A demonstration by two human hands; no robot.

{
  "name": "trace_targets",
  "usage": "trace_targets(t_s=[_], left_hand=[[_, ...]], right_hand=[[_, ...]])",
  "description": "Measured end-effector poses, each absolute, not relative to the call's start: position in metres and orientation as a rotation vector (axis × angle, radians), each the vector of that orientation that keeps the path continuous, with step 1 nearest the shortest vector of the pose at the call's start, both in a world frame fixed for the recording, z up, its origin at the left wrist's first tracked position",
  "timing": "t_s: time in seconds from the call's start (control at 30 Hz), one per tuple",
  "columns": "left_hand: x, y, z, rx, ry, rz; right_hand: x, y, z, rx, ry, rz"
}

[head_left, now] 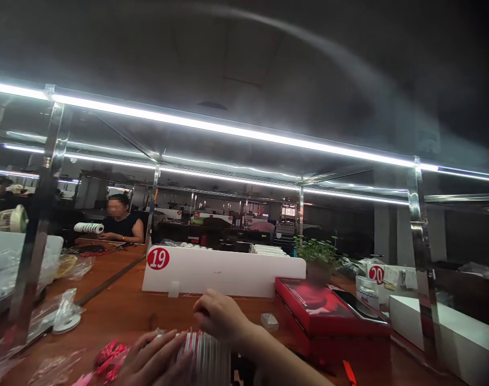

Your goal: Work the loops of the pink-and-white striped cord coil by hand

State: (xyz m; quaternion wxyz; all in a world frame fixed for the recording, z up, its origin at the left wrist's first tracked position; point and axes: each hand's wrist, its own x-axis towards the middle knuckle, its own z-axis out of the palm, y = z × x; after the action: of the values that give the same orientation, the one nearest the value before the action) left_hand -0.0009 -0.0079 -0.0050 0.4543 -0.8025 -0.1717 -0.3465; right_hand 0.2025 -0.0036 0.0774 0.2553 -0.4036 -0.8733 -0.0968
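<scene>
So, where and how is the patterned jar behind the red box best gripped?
Grip the jar around its upper body, probably best from above: it stands upright and looks round, and the red box and phone lie in front of it.

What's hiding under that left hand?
Peeking out beside the left hand is a ridged white stack with thin red strands on it. The hand covers the stack's left part, so I can't see what is right under the palm.

The tabletop (108, 303) looks like glossy wood, the right-hand post (420, 238) polished metal, the red box (328, 321) smooth, shiny.
</scene>
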Motion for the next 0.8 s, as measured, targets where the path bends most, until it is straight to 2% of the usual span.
trace_targets(t_s=[0.2,0.4,0.8], left_hand=[[0.012,-0.010,0.035,-2.960,-0.939,-0.819],[0.012,-0.021,0.055,-3.054,-1.025,-0.793],[0.015,-0.031,0.066,-3.153,-0.987,-0.860]], right_hand=[[0.202,-0.034,0.058,-1.036,-2.242,-0.372],[0.193,-0.033,0.038,-0.958,-2.229,-0.439],[0.195,-0.025,0.034,-0.981,-2.230,-0.462]])
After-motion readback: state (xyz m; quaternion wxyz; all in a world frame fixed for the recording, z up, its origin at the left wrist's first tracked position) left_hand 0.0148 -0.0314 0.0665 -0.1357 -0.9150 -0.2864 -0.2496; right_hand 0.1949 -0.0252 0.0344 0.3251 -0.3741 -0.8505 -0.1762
